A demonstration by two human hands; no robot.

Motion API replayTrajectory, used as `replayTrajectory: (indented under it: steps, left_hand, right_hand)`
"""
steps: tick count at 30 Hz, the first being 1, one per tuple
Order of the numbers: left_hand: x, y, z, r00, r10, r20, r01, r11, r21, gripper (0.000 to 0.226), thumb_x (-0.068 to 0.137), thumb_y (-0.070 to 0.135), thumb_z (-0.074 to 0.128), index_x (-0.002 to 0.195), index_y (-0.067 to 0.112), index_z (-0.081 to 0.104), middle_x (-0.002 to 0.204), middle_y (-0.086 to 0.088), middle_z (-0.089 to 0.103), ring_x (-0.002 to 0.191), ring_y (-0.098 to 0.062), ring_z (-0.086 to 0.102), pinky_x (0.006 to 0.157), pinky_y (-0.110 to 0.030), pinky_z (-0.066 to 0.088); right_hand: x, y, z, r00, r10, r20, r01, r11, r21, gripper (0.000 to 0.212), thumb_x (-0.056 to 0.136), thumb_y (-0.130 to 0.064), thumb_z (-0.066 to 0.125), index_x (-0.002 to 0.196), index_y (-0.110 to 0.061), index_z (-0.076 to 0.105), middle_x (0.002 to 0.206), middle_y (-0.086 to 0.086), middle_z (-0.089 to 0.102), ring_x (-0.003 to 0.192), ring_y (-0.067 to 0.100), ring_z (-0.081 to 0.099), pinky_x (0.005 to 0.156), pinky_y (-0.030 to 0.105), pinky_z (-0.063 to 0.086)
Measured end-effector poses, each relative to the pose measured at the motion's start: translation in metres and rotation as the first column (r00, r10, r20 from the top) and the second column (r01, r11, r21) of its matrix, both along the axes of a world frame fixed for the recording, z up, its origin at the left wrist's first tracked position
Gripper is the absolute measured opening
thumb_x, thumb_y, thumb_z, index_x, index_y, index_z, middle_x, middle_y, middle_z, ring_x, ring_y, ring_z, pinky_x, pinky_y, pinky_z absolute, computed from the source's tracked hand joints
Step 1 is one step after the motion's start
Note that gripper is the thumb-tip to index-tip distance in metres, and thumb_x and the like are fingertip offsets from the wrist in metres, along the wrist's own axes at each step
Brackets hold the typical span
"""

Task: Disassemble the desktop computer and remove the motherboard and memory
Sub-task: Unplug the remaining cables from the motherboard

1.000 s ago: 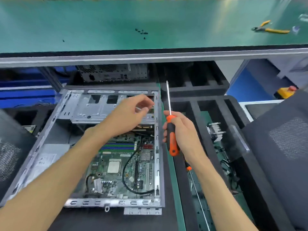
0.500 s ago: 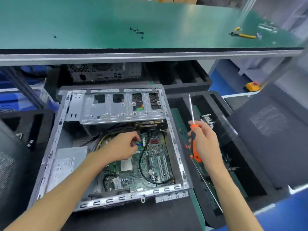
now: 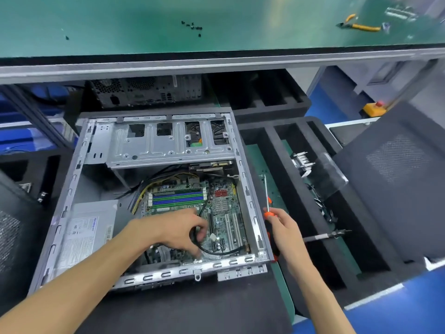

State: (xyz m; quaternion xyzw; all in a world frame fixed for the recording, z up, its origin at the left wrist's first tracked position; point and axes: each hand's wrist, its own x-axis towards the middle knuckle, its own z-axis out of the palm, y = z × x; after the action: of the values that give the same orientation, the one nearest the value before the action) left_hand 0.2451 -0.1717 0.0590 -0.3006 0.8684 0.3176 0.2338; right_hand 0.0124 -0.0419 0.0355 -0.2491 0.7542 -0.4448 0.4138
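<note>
Green motherboard (image 3: 192, 208) lies directly under the nearer left hand (image 3: 179, 231), fingers seemingly pinching the black cable (image 3: 216, 251); right hand (image 3: 284, 229) grips the orange-handled screwdriver (image 3: 269, 213).

The open grey desktop case (image 3: 154, 145) lies flat; inside, the green motherboard (image 3: 224, 213) sits bottom right, blue and green memory slots (image 3: 178, 198) across its top.

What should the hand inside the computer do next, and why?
Probably lift the black cable off the motherboard. The left hand is already at that cable's loop, which lies across the board, while the right hand holds the screwdriver outside the case.
</note>
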Motion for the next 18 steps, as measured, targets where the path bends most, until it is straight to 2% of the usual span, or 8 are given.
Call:
replayTrajectory:
  steps: [3,5,8,11,13,15,16,18]
  left_hand:
    - [-0.003,0.0,0.009,0.998,-0.003,-0.069,0.0,0.999,-0.036,0.039,0.078,0.064,0.068,0.089,0.033,0.048,0.098,0.012,0.037,0.093,-0.006,0.038,0.072,-0.028,0.037]
    - [-0.007,0.002,0.017,0.979,0.037,-0.199,-0.046,0.998,-0.037,0.038,0.077,0.066,0.067,0.088,0.036,0.046,0.097,0.013,0.037,0.094,-0.003,0.037,0.078,-0.027,0.038]
    - [-0.017,0.012,0.023,0.945,0.046,-0.323,-0.086,0.99,-0.112,0.035,0.076,0.065,0.067,0.081,0.037,0.047,0.086,0.016,0.044,0.081,0.001,0.043,0.068,-0.023,0.037]
    - [-0.022,0.018,0.022,0.971,0.054,-0.233,-0.072,0.995,-0.069,0.032,0.077,0.056,0.074,0.076,0.032,0.053,0.071,0.013,0.054,0.067,-0.003,0.05,0.06,-0.023,0.039]
    - [-0.016,0.012,0.023,0.978,0.118,-0.17,-0.098,0.988,0.119,0.027,0.078,0.052,0.076,0.081,0.03,0.061,0.07,0.008,0.061,0.064,-0.006,0.054,0.06,-0.024,0.045]
    - [-0.006,0.005,0.025,0.982,0.147,-0.119,-0.11,0.956,0.271,0.026,0.08,0.055,0.072,0.093,0.034,0.064,0.083,0.011,0.067,0.072,-0.005,0.06,0.07,-0.029,0.054]
    - [-0.002,0.001,0.024,0.977,0.173,-0.123,-0.134,0.952,0.274,0.026,0.082,0.055,0.07,0.098,0.036,0.063,0.089,0.013,0.067,0.077,-0.004,0.062,0.075,-0.03,0.055]
    - [0.002,-0.008,0.018,0.935,0.3,-0.188,-0.278,0.951,0.133,0.019,0.089,0.045,0.066,0.101,0.031,0.061,0.094,0.011,0.064,0.083,-0.005,0.062,0.079,-0.032,0.055]
  right_hand:
    - [0.003,0.0,-0.004,0.999,0.041,0.01,-0.041,0.999,0.004,0.02,0.1,-0.017,0.052,0.103,-0.026,0.069,0.08,-0.007,0.073,0.061,-0.003,0.064,0.053,0.008,0.045]
    - [0.003,-0.001,-0.004,0.999,0.051,0.017,-0.051,0.999,0.002,0.02,0.101,-0.016,0.052,0.103,-0.025,0.069,0.078,-0.012,0.073,0.06,-0.006,0.063,0.052,0.007,0.044]
    - [0.001,-0.005,-0.002,0.998,0.021,0.059,-0.02,0.999,-0.026,0.02,0.101,-0.011,0.051,0.106,-0.017,0.069,0.071,-0.013,0.072,0.058,-0.005,0.062,0.05,0.007,0.044]
    - [0.001,-0.01,0.004,0.991,-0.011,0.134,0.017,0.999,-0.05,0.021,0.102,-0.011,0.049,0.109,-0.012,0.07,0.067,-0.007,0.069,0.051,0.003,0.059,0.046,0.013,0.044]
    - [0.001,-0.014,0.007,0.986,-0.013,0.167,0.024,0.998,-0.066,0.023,0.103,-0.013,0.048,0.111,-0.012,0.069,0.062,-0.004,0.064,0.043,0.005,0.053,0.038,0.015,0.04]
    - [0.001,-0.016,0.008,0.987,-0.007,0.163,0.02,0.997,-0.077,0.023,0.104,-0.016,0.047,0.112,-0.015,0.069,0.061,-0.003,0.063,0.041,0.004,0.051,0.036,0.015,0.038]
    - [0.001,-0.017,0.008,0.987,-0.004,0.16,0.016,0.997,-0.076,0.024,0.104,-0.017,0.047,0.112,-0.016,0.069,0.061,-0.004,0.063,0.041,0.004,0.052,0.037,0.015,0.039]
    - [0.001,-0.019,0.007,0.989,0.015,0.147,-0.004,0.998,-0.068,0.023,0.104,-0.017,0.047,0.112,-0.018,0.069,0.063,-0.009,0.067,0.045,0.001,0.056,0.041,0.013,0.042]
